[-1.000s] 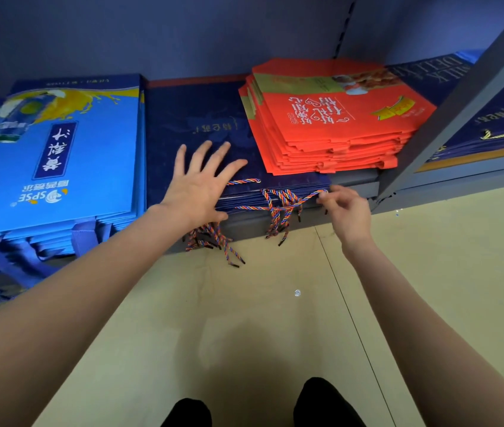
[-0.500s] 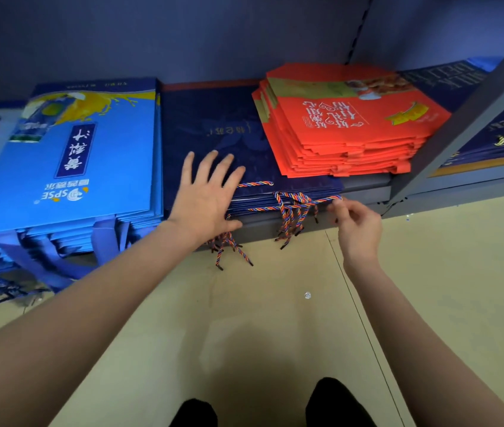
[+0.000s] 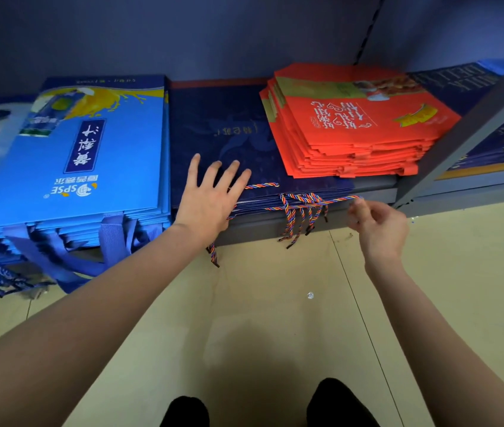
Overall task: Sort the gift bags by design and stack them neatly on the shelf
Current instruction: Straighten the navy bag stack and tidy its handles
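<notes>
- Down on the low shelf (image 3: 371,188), the navy gift bags (image 3: 229,143) lay flat in a thin stack between the light-blue gift bags (image 3: 90,155) on the left and the red gift bags (image 3: 352,124), which sat on top of the navy stack's right part.
- The left hand (image 3: 210,201) rested palm-down on the front of the navy stack, its fingers (image 3: 224,177) straight and spread apart, pinning the bags.
- The right hand (image 3: 378,228) hung just off the shelf's front edge, its fingers (image 3: 356,208) curled and pinching the end of a multicoloured rope handle (image 3: 306,203), drawn out sideways and nearly taut.
- More cord ends dangled over the shelf lip, bunched and crossing each other, so the tidying of the handles looked unfinished.
- Risk, as I judged it: a hard tug on the cord could drag the top navy bag forward from under the palm and skew the stack, since thin flat bags slide easily.
- The same slide could unsettle the red pile, because it rested on those navy bags.
- The tangled cords might also snag, pulling several bags at once.
- A grey upright post (image 3: 472,124) stood close to the right hand and could catch a wide pull.
</notes>
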Tool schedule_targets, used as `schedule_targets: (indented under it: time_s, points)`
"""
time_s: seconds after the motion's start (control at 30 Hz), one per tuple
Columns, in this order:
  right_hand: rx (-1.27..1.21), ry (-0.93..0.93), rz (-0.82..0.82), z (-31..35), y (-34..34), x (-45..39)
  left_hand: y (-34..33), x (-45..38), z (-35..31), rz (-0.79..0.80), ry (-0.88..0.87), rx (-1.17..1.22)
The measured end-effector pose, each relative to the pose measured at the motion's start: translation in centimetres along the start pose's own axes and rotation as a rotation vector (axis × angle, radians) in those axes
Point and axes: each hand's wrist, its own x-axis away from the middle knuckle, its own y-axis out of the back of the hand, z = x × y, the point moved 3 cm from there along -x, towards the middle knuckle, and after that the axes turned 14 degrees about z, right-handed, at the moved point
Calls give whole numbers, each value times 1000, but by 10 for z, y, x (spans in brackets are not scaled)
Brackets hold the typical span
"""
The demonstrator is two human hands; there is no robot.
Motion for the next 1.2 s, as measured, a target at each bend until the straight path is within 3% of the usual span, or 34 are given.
schedule_targets:
  time_s: [0.1,0.13,0.23,0.33,0.47,0.53,0.63,0.8,0.93,1.2]
  points:
    - [451,-204,418,-9,-7,4,2,-2,1,-13,7,46]
    - [581,-256,487,-12,-7,7,4,-3,0,-12,20,106]
    - [558,-157,348,-4,-6,8,14,-7,-9,-93,-17,255]
    - [377,-9,140,4,-8,-2,19,-19,-22,-214,-65,118]
    - [-24,-60,102,5,-17,-16,31,-40,-26,-152,-171,134]
    - [-175,-61,81,4,-19,-21,33,-43,-23,-195,-209,130]
    - [-152,-59,49,5,-24,-23,27,-41,-19,-402,-226,76]
    - [-183,-49,-2,8,-24,-22,25,-36,-22,-525,-256,-28]
    - [-193,-45,11,7,-21,-19,30,-39,-27,-586,-286,-118]
    - [-236,25,51,18,-13,-16,35,-46,-46,-523,-126,67]
